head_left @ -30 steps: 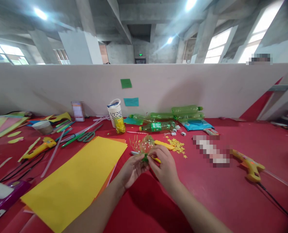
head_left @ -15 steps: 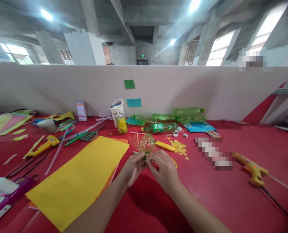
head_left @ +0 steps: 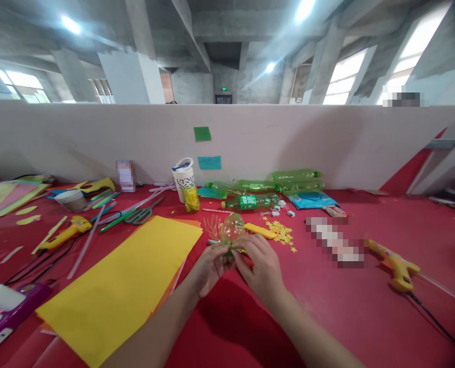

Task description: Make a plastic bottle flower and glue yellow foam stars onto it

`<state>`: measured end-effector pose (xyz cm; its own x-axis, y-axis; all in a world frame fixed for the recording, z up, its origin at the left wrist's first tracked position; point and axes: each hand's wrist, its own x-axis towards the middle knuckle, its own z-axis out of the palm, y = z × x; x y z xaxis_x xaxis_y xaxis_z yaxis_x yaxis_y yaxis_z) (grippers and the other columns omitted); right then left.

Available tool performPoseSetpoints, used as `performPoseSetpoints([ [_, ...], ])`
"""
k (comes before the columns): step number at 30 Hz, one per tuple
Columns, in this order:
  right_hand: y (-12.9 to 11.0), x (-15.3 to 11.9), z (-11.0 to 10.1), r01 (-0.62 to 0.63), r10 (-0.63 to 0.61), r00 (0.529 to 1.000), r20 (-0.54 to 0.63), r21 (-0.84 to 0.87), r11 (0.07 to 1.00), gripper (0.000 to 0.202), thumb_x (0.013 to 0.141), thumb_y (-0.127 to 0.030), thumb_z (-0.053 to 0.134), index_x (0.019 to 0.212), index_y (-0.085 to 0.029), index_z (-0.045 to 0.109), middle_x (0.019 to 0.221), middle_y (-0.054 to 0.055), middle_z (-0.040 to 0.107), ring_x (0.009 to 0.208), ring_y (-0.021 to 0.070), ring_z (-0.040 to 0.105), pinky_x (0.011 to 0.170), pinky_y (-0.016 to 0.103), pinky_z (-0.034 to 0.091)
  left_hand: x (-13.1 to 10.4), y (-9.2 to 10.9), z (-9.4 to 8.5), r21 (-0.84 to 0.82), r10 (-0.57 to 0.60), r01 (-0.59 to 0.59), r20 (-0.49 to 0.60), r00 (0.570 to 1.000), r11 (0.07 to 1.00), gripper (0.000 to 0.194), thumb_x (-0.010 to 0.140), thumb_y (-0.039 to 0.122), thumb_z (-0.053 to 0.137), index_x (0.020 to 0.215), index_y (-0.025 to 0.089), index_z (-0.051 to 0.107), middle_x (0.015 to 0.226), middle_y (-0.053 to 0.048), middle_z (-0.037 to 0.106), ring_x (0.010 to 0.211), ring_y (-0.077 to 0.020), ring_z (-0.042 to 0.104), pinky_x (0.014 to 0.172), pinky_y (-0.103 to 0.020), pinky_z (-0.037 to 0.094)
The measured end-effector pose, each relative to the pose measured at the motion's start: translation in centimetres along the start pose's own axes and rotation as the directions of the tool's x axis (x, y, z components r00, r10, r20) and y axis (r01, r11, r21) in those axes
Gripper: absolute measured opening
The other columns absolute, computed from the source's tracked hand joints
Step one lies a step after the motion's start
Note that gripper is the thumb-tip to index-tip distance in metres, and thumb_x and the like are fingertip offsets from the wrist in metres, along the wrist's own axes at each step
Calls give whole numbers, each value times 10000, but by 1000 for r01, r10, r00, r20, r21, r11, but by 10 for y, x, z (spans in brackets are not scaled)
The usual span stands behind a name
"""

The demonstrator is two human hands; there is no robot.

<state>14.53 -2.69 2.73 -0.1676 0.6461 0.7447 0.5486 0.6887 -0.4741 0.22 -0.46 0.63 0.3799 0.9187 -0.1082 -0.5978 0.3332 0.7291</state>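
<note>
Between my hands is a cut green plastic bottle top (head_left: 234, 226), its clear domed part pointing away from me and its neck toward me. My left hand (head_left: 212, 266) pinches the neck from the left. The fingers of my right hand (head_left: 258, 260) close on the same green neck and cap area from the right; the fingertips hide most of it. Just behind lie clear cut plastic strips (head_left: 212, 225). A yellow-handled cutter (head_left: 260, 231) rests beyond my right hand, beside a heap of small yellow stars (head_left: 283, 234). Scissor blades show partly beneath the bottle piece.
Yellow paper sheets (head_left: 127, 286) lie left of my hands. Several green bottles (head_left: 250, 202) lie along the partition, near a white cup (head_left: 184, 181). Corded yellow glue guns lie at the right (head_left: 398, 266) and left (head_left: 68, 232). Green-handled scissors (head_left: 141, 214) and a purple power strip (head_left: 16, 312) are also leftward.
The view has shifted slightly. My right fingers have moved a little around the bottle neck, and the bottle top stays between both hands.
</note>
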Motion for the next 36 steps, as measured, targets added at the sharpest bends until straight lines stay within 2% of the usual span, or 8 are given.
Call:
performPoseSetpoints([
  [5,5,2,-3,-56,55,996,-65,-26,998,187,864,-130,484,981,-199,613,958,88,613,914,210,577,788,349,490,-1,2,0,-28,-80,79,-69,994,997,60,759,159,619,768,124,666,745,-36,689,681,-126,622,627,-235,461],
  [14,4,3,-3,-71,68,996,-50,-65,995,219,864,-138,485,996,-211,645,933,71,591,883,201,562,759,331,471,0,-2,-2,9,-58,58,2,998,998,98,790,171,577,774,118,659,718,-38,666,605,-116,580,571,-241,438],
  [21,6,2,-2,-157,155,988,-26,-78,984,199,840,-132,497,957,-196,645,925,74,584,880,214,558,763,333,465,0,-3,-4,62,-47,46,21,999,997,76,781,180,596,763,120,639,705,-37,638,593,-114,553,572,-246,411],
  [28,7,2,1,-288,288,958,-13,-24,957,141,830,-150,514,911,-198,619,930,73,584,866,225,578,745,349,484,2,-6,-6,106,-42,35,60,997,994,84,795,180,578,761,124,631,677,-34,618,573,-118,546,550,-249,399],
  [36,7,5,3,-344,346,938,2,122,931,73,827,-150,531,820,-198,585,826,23,564,728,152,581,625,253,506,1,-4,-3,102,-61,57,36,997,993,96,797,178,566,775,116,635,695,-46,644,560,-116,565,532,-235,410],
])
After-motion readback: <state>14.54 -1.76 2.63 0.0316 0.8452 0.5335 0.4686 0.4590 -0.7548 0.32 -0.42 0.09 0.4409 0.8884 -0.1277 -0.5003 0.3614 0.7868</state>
